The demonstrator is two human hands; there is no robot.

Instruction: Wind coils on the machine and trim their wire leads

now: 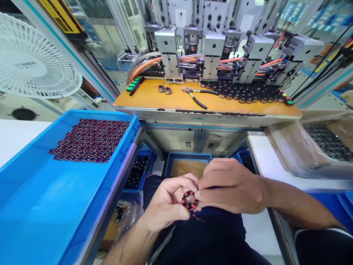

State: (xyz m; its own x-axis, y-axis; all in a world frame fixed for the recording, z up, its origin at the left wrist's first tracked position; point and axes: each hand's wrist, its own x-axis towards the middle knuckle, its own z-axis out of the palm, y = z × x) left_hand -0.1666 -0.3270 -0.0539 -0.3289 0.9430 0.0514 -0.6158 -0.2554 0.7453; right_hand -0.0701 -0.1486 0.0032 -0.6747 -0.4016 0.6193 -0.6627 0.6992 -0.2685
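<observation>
- Just below the middle of the view, toward six o'clock, a red-wound ring (185,200) sits between the two hands, above the person's dark-clothed lap. The directions below are taken from this ring.
- At nine o'clock, the left hand (167,200) pinches the ring between thumb and fingers.
- At three o'clock, the right hand (230,186) has its fingertips bunched against the ring's edge; whether they grip the ring or a wire on it, I cannot tell.
- At about five o'clock, a thin red wire (198,218) trails from the ring.
- At twelve o'clock, beyond the hands, lies a small blue tray (190,155); farther that way, black-and-yellow pliers (190,91) lie spread on an orange worktop (154,103).
- Between eleven and twelve, two small round parts (164,89) stand side by side on the worktop.
- At one o'clock, many dark round parts (242,95) crowd together there.
- At ten o'clock, a large blue tray (74,187) holds a packed layer of red-and-black rings (91,141).
- At two o'clock, a plastic-lined carton (292,147) contains dark pieces (328,141).
</observation>
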